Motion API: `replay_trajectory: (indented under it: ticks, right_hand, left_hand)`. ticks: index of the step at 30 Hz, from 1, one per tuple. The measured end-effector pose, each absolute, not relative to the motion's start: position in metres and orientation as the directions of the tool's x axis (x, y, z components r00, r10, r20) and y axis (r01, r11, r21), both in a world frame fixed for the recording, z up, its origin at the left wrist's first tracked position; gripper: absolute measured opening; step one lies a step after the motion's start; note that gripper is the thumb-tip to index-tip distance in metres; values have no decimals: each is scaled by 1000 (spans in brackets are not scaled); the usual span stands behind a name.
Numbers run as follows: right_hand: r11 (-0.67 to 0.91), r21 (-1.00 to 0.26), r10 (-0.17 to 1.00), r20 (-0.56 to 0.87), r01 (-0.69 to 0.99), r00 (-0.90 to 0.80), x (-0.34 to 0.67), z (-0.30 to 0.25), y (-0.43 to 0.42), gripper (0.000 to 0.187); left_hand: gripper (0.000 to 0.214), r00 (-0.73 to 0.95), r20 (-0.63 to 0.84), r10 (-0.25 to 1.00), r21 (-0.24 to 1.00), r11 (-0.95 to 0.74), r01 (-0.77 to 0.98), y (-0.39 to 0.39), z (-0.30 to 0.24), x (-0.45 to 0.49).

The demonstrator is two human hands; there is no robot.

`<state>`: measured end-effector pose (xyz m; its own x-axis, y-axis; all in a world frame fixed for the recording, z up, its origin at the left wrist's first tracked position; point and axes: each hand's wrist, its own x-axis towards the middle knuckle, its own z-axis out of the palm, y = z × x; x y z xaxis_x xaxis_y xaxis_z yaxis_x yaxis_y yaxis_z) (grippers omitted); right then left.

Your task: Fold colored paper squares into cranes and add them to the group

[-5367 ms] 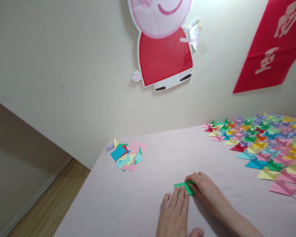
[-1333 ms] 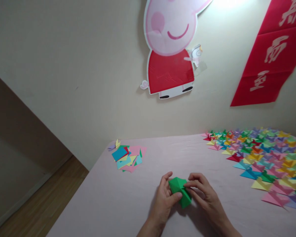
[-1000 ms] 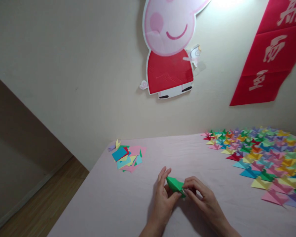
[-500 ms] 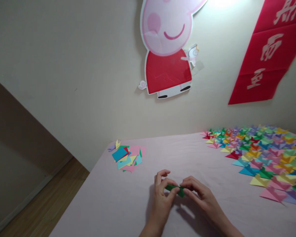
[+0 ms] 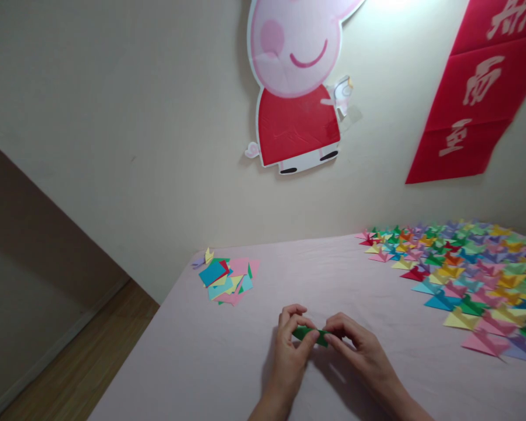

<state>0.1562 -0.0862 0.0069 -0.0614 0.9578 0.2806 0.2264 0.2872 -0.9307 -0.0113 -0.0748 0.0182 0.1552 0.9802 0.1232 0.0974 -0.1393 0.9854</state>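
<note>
A small piece of folded green paper (image 5: 322, 338) is held between my two hands, a little above the pink tablecloth. My left hand (image 5: 291, 342) pinches it with thumb and forefinger, its other fingers curled loosely above. On the paper's right end, the thumb and fingertips of my right hand (image 5: 355, 348) are closed. Part of the paper is hidden behind my left thumb and fingers, so its full folded shape does not show.
Loose coloured paper sheets (image 5: 228, 280) lie in a pile at the back left, beside a yellow folded paper piece (image 5: 208, 255). Rows of folded paper cranes (image 5: 469, 280) cover the table's right side. Behind stands a wall with a pig cutout (image 5: 298, 126) and a red banner (image 5: 473, 99).
The green paper's right end, which hung downward, now lies flatter between my fingertips. My hands have barely shifted, and the view has tilted very slightly.
</note>
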Motion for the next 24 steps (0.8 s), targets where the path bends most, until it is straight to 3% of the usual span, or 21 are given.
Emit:
replay_trajectory:
  ticks: [10, 15, 17, 20, 24]
  right_hand:
    - [180, -978, 983, 181, 109, 1, 154, 7, -88, 25]
    - [210, -971, 977, 212, 117, 7, 154, 8, -88, 28]
    - [253, -950, 964, 264, 182, 37, 156, 7, -87, 27]
    - [379, -855, 901, 428, 355, 70, 160, 8, -87, 20]
    - [568, -544, 724, 687, 618, -62, 158, 14, -89, 13]
  left_hand:
    - [22, 125, 191, 974, 967, -209, 146, -72, 16, -12]
    - [29, 136, 174, 975, 976, -189, 110, -69, 13, -15]
    - [27, 54, 201, 978, 969, -206, 137, -70, 12, -15]
    - [26, -60, 234, 970, 958, -220, 182, -75, 11, -10]
    - [36, 138, 78, 987, 996, -84, 36, -85, 7, 4]
